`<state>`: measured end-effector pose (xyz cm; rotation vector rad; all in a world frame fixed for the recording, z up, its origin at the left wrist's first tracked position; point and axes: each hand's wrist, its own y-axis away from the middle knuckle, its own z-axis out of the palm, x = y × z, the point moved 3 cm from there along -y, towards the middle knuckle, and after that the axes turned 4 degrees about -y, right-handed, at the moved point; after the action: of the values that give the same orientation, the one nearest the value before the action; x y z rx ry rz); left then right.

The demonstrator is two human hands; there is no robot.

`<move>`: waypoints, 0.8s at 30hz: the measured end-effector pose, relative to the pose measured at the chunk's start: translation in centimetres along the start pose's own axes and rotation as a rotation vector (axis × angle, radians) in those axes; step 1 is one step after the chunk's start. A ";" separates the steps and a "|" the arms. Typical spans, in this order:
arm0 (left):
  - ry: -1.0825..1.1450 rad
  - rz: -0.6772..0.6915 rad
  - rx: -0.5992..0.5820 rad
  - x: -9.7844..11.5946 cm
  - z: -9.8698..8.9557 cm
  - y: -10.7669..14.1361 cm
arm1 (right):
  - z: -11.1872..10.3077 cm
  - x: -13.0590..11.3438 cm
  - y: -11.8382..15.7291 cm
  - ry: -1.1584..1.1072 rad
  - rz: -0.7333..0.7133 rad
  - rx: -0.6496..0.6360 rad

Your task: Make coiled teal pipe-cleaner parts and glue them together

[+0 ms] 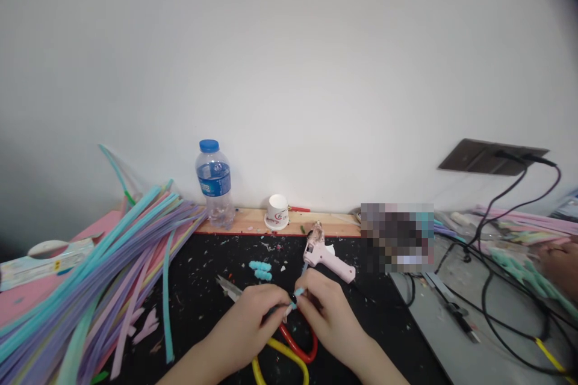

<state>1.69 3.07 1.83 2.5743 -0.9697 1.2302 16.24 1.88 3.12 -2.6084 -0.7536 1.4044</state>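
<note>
My left hand (pixel 253 317) and my right hand (pixel 333 316) meet above the black work mat (pixel 203 328), fingers closed in a pinch. Between the fingertips is a small light-blue fuzzy pipe cleaner piece (pixel 298 292), mostly hidden by the fingers; a tiny black spot and a whitish bit show beside it. Under the hands lie scissors (pixel 289 356) with red and yellow handles, blades pointing to the far left. Just beyond are short, curled blue pipe cleaner pieces (pixel 261 269). A pale pink glue gun (pixel 332 261) lies on the mat beyond my right hand.
A heap of long pastel pipe cleaners (pixel 121 271) covers the left side. At the back stand a water bottle (pixel 215 183) and an upturned paper cup (pixel 277 212). Black cables (pixel 485 277) and a snap-off knife (pixel 454 310) lie right. Another person's hand (pixel 560 267) is far right.
</note>
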 end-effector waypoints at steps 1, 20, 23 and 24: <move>0.000 0.012 -0.017 0.1 0.0 0.0 | 0.0 0.0 0.0 -0.008 0.006 -0.003; 0.165 -0.111 -0.017 0.0 0.0 -0.3 | 0.5 1.3 0.1 -0.313 0.245 0.077; 0.157 -0.120 -0.011 -0.2 0.1 -0.3 | 0.7 1.2 0.1 -0.311 0.251 0.067; 0.152 -0.117 -0.011 -0.2 0.1 -0.3 | 0.7 1.2 0.1 -0.309 0.254 0.062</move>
<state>1.87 3.38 1.64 2.4484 -0.7827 1.3605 16.27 2.24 1.72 -2.5413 -0.4035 1.8975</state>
